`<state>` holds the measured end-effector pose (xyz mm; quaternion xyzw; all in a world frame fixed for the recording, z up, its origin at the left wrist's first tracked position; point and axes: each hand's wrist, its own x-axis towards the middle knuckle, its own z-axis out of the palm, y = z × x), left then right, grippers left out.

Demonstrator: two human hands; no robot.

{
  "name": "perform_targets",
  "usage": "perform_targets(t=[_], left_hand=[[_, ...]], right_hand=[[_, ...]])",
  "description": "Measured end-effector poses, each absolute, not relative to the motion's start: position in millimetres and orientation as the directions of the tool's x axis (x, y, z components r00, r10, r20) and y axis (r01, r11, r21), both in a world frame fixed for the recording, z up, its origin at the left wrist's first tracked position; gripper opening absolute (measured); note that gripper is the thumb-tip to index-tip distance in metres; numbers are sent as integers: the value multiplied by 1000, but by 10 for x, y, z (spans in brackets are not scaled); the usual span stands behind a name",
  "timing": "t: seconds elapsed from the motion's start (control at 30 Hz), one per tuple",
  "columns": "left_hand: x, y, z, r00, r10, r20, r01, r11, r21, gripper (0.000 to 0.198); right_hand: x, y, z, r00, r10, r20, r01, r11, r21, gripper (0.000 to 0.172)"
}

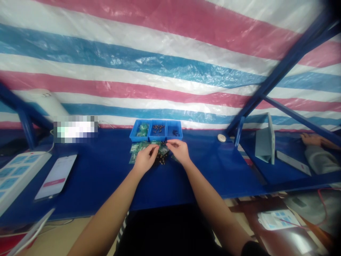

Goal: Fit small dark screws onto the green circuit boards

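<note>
On the blue work table [207,170] my left hand [146,159] and my right hand [179,151] hang close together over a heap of small parts. Small green plastic packets [137,152] lie under and left of my left hand's fingers. Dark, brass-tipped small parts [161,159] lie between my hands. Both hands have their fingertips pinched down at the heap, but the fingers hide whatever they may hold. Behind them stands a blue three-compartment tray [156,130], with green packets, brass-tipped parts and dark parts in separate compartments.
A white printed panel [18,176] and a smartphone [55,176] lie at the table's left. A round white object [221,137] sits to the right. Blue steel struts [282,71] frame a striped tarpaulin [170,71]. At the right, a co-worker's hand [314,140] rests beyond a propped tablet [265,140].
</note>
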<state>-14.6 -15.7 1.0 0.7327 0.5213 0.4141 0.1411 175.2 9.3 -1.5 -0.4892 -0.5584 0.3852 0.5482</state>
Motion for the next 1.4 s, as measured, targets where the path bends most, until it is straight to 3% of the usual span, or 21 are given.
perform_targets(t=[0.13, 0.3, 0.4, 0.5, 0.63, 0.77, 0.9, 1.23, 1.4], left_hand=[[-147, -152, -5, 113, 872, 477, 654, -426, 625, 29], [-151, -152, -5, 141, 878, 457, 650, -430, 626, 28], [-149, -155, -1, 141, 876, 460, 654, -432, 621, 29], [-149, -154, 4, 143, 872, 468, 658, -437, 613, 29], [-152, -153, 9, 150, 877, 456, 664, -431, 611, 28], [-152, -155, 13, 144, 884, 445, 663, -420, 620, 26], [-144, -159, 17, 145, 885, 443, 666, -419, 617, 26], [-142, -150, 12, 150, 882, 446, 674, -422, 607, 28], [-140, -154, 17, 152, 893, 424, 678, -406, 613, 29]], right_hand=[[1837, 207, -55, 267, 956, 121, -4, 127, -992, 37], [1891, 319, -72, 166, 971, 174, -116, 194, -974, 56], [1915, 329, -92, 70, 973, 222, 66, 218, -974, 41], [1924, 286, -111, -25, 934, 355, 363, 340, -868, 22], [1882, 229, -125, -261, 864, 431, 581, 497, -645, 28], [1829, 231, -145, -369, 829, 420, 636, 555, -536, 34], [1812, 255, -177, -391, 820, 417, 651, 567, -504, 34], [1781, 297, -254, -301, 866, 398, 710, 483, -512, 31], [1793, 307, -255, -228, 925, 304, 783, 359, -507, 27]])
